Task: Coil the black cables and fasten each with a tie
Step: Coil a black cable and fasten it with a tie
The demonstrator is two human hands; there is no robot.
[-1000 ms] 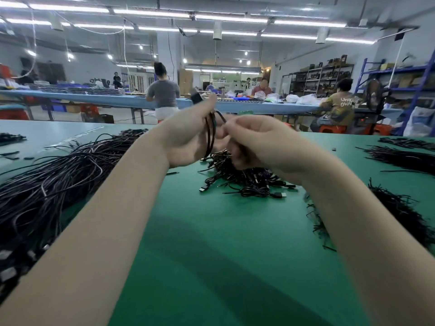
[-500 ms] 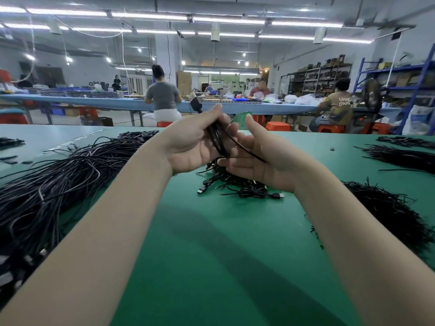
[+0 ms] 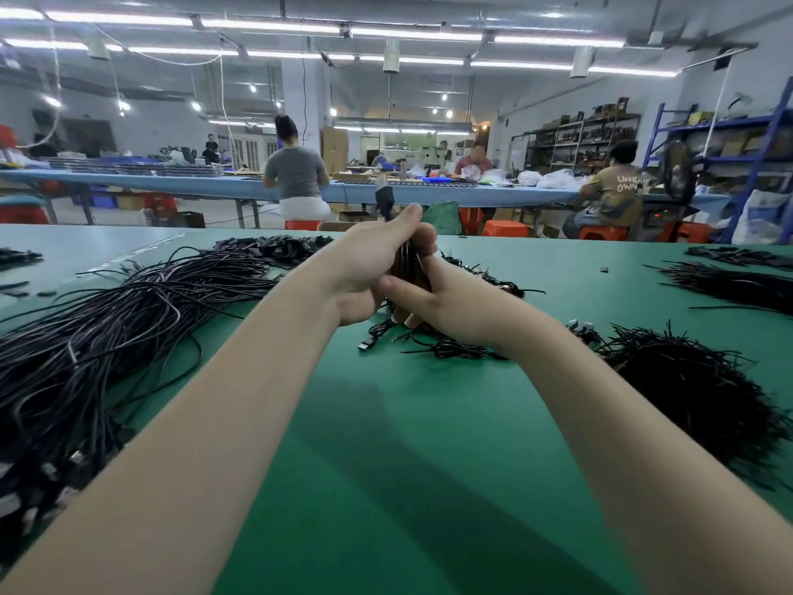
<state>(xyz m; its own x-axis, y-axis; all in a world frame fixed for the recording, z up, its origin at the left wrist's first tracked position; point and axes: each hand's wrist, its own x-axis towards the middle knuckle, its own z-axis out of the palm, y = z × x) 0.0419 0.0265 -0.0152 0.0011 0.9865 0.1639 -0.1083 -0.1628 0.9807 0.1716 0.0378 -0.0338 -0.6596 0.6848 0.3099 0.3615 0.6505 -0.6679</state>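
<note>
My left hand [image 3: 364, 259] grips a coiled black cable [image 3: 407, 266] above the middle of the green table [image 3: 386, 444], thumb up over the coil. My right hand [image 3: 446, 300] sits just below and right of it, fingers curled round the lower part of the same coil. Most of the coil is hidden between the two hands. Behind and under the hands lies a small heap of coiled, tied cables [image 3: 450, 343]. A big pile of loose black cables [image 3: 98, 337] spreads over the left of the table. A mound of black ties [image 3: 695, 388] lies at the right.
More black ties [image 3: 738, 285] lie at the far right and small black pieces [image 3: 274, 246] at the far middle-left. Beyond the table's far edge, people sit on red stools at a long blue bench [image 3: 214, 186]; shelving [image 3: 729, 135] stands at the right.
Both hands have come lower and closed together on the coil. The right hand, spread open under a trailing cable half a second ago, now wraps the coil from below.
</note>
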